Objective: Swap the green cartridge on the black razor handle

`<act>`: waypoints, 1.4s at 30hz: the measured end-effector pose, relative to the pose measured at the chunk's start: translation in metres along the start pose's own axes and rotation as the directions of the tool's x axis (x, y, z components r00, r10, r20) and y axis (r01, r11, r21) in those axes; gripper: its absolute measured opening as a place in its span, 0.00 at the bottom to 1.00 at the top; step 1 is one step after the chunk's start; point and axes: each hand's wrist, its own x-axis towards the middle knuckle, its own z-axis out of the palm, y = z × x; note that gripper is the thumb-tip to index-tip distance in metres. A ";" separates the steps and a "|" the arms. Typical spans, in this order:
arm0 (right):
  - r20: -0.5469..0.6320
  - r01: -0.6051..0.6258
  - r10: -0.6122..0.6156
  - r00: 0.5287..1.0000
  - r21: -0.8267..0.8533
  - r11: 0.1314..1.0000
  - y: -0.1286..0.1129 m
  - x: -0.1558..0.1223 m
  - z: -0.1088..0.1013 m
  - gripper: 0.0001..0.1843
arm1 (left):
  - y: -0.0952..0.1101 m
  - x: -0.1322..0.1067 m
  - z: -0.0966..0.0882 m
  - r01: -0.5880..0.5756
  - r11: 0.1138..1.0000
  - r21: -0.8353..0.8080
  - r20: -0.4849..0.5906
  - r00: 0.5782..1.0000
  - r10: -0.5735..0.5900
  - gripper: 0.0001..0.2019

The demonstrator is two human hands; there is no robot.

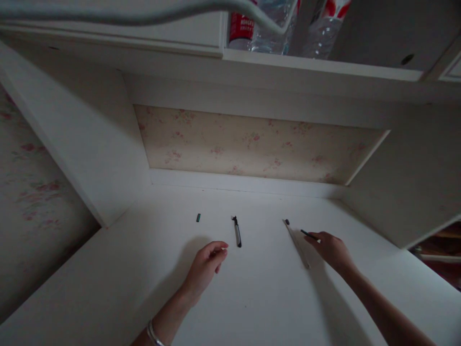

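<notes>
Right hand [333, 247]; slim dark object [309, 235] in its pinch (leftward)

"HONGFU"; on red label [242, 26]; smaller line illegible

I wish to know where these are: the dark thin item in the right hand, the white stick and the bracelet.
Dark thin item [307, 234]: head view, on its exposed part.
White stick [297, 245]: head view, middle of its shaft.
Bracelet [151, 333]: head view, on its band.
</notes>
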 end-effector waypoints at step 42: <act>-0.206 0.267 -0.185 0.961 0.516 0.814 -0.161 -0.051 -0.002 0.24 | -0.005 0.124 -0.127 -0.340 0.349 0.873 0.271 0.934 0.233 0.22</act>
